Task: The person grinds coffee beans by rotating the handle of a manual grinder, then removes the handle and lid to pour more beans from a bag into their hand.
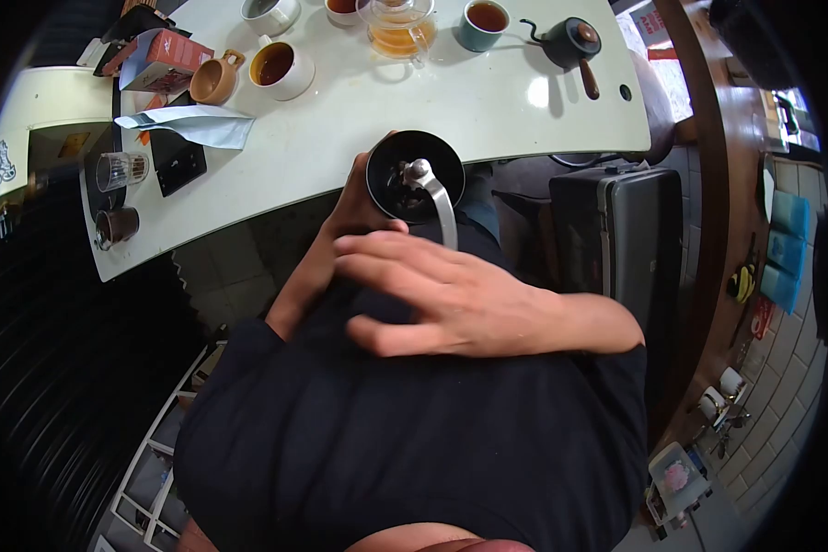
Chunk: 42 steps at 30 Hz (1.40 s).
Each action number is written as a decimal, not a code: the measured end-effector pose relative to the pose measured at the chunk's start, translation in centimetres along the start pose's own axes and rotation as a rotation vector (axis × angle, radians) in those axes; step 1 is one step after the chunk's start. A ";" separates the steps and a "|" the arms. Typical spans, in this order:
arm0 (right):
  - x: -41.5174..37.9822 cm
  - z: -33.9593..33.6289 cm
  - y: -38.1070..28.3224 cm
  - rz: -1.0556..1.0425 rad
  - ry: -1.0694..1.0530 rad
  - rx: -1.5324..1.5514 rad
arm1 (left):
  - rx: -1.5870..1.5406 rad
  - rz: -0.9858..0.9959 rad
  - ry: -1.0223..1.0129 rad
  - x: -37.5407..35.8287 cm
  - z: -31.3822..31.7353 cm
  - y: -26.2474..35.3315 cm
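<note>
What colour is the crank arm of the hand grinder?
Silver metal crank arm, clearest in the head view.

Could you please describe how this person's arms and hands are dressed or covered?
Both arms come out of a black short-sleeved top. The forearms are uncovered, and the left hand and right hand are bare: no gloves, rings, watch or bands show in the head view.
</note>
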State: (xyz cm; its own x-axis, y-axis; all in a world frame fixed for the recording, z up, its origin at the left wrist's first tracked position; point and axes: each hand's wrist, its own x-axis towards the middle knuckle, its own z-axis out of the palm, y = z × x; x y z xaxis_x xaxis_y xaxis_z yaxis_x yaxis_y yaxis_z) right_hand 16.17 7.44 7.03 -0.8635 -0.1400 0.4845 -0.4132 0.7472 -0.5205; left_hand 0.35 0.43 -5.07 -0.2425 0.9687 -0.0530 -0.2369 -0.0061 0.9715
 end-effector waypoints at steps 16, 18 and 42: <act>-2.3 -4.1 9.6 0.564 0.396 -0.116 | 0.529 0.414 -0.367 1.8 -0.9 2.5; -0.1 -3.9 10.4 0.517 0.384 0.004 | 0.536 0.423 -0.380 2.2 -0.5 2.9; -0.5 -1.7 1.7 0.141 -0.027 -0.039 | 0.063 0.161 0.026 1.0 -2.7 -1.8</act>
State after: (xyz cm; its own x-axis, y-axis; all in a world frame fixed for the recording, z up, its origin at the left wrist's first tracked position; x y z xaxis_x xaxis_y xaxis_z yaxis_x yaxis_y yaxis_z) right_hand 16.36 9.89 7.11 -0.9197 -0.0487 0.3896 -0.2763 0.7854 -0.5539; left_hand -1.97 0.75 -7.49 -0.2972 0.9496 0.0994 -0.1340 -0.1445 0.9804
